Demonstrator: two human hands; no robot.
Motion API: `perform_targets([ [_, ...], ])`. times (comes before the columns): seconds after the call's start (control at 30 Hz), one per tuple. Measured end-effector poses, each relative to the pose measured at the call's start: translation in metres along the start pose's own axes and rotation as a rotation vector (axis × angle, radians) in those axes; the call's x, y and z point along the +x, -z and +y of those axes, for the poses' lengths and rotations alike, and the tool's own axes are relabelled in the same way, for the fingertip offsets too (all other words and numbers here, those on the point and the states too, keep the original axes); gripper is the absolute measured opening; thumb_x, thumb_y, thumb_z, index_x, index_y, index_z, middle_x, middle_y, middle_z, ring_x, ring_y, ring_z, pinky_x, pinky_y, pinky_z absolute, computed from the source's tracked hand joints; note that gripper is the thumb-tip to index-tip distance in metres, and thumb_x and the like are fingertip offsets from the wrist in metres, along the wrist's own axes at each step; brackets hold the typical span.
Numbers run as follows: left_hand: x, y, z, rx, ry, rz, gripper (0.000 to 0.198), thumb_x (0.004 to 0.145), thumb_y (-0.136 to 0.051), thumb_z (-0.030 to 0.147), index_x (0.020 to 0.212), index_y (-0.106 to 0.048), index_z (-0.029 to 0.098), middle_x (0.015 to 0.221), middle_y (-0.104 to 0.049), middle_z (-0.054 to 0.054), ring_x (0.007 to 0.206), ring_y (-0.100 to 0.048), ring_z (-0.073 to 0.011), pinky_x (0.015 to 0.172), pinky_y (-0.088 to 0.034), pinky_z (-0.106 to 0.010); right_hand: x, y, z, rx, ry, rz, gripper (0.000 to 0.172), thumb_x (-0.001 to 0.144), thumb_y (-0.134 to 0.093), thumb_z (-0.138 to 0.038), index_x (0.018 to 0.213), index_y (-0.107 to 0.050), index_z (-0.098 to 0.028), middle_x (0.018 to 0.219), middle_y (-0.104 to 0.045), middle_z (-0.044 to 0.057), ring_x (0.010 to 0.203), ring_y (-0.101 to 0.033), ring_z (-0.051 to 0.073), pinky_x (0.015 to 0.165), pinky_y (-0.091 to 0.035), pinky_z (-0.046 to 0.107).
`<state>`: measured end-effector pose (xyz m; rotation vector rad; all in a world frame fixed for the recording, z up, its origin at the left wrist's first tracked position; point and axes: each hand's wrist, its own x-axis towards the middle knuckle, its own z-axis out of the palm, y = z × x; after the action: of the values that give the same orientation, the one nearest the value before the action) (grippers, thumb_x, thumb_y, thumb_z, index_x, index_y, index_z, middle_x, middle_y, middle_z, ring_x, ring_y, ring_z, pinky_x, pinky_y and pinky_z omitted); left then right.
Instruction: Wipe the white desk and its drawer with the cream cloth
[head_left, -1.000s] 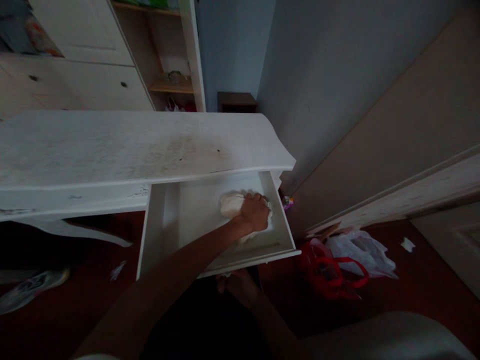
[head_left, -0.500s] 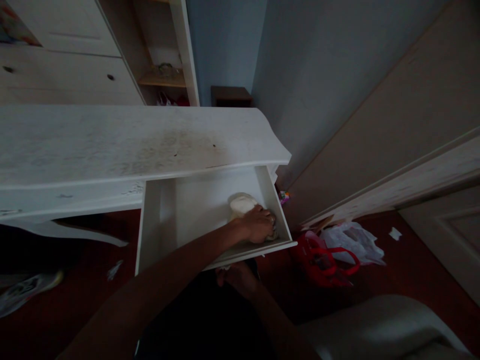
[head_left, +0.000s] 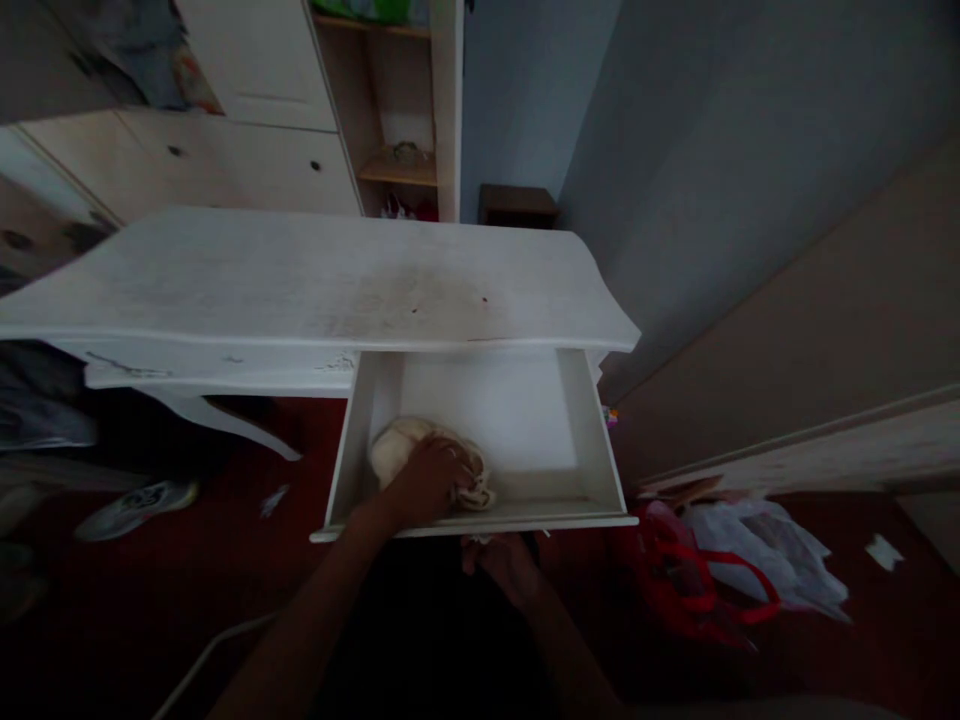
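The drawer [head_left: 517, 410] of a white table [head_left: 300, 270] is pulled out in front of me. My left hand [head_left: 429, 482] is inside it at the left front, its fingers closed on a bunched cream cloth [head_left: 394, 448] pressed against the drawer bottom. Folds of the cloth bulge out on both sides of the hand. Below the drawer's front edge is my right hand [head_left: 510, 565], fingers bent, with a small whitish bit at the fingertips. What that bit is, the dim light does not show.
Dark stains mark the tabletop. On the red floor to the right lie a red bag [head_left: 690, 580] and a white plastic bag [head_left: 765, 550]. A shoe [head_left: 135, 510] is at the left. White cabinets [head_left: 247, 150] stand behind, and a grey wall [head_left: 720, 200] rises at right.
My left hand has slid the cloth from the drawer's right front corner to its left side. My right hand stays under the front edge. The view has shifted left.
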<state>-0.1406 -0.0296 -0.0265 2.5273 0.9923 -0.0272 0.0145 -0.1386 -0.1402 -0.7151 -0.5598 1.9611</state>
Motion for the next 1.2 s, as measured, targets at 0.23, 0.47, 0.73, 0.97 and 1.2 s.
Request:
perform_targets([
  [0.23,-0.043,0.016,-0.013,0.111,0.288,-0.005,0.05,0.077,-0.054,0.003,0.115,-0.07,0.03,0.133,-0.062,-0.007,0.132,-0.046,-0.0292,0.115,-0.015,-0.065,-0.002,0.004,-0.005,-0.043,-0.032,-0.004,0.032,0.077,-0.071,-0.047,0.084,-0.073,-0.016,0.077,-0.072,0.006,0.055,-0.061,0.016,0.058,-0.046,0.032],
  [0.47,-0.016,0.03,-0.031,0.252,0.359,0.08,0.057,0.08,-0.048,0.0,0.13,-0.058,0.025,0.137,-0.057,-0.014,0.133,-0.044,-0.0337,0.106,-0.029,-0.071,-0.005,0.003,-0.003,-0.05,-0.018,0.053,0.036,0.075,-0.073,-0.052,0.083,-0.072,-0.017,0.078,-0.072,0.006,0.056,-0.06,0.017,0.058,-0.046,0.033],
  [0.73,0.024,0.038,-0.058,0.35,0.508,0.307,0.048,0.089,-0.043,0.01,0.134,-0.055,0.025,0.136,-0.058,-0.013,0.127,-0.049,-0.0329,0.1,-0.04,-0.059,-0.011,-0.002,-0.006,-0.071,0.02,0.118,0.035,0.077,-0.074,-0.053,0.087,-0.073,-0.019,0.085,-0.071,0.008,0.061,-0.061,0.019,0.058,-0.046,0.034],
  [0.97,0.036,0.052,-0.076,0.394,0.412,0.359,0.044,0.096,-0.039,0.016,0.133,-0.057,0.03,0.136,-0.059,-0.01,0.128,-0.048,-0.0311,0.101,-0.038,-0.053,-0.007,-0.001,-0.001,-0.039,0.071,0.156,0.029,0.073,-0.078,-0.048,0.085,-0.073,-0.022,0.08,-0.071,0.007,0.064,-0.062,0.021,0.053,-0.047,0.033],
  [1.2,0.024,0.051,-0.041,0.378,0.636,0.431,0.053,0.095,-0.05,0.038,0.146,-0.045,0.025,0.15,-0.046,-0.015,0.139,-0.036,-0.038,0.111,-0.026,-0.06,-0.002,0.011,0.005,-0.042,0.066,0.117,0.032,0.074,-0.076,-0.052,0.086,-0.073,-0.022,0.079,-0.07,0.005,0.057,-0.058,0.018,0.052,-0.048,0.033],
])
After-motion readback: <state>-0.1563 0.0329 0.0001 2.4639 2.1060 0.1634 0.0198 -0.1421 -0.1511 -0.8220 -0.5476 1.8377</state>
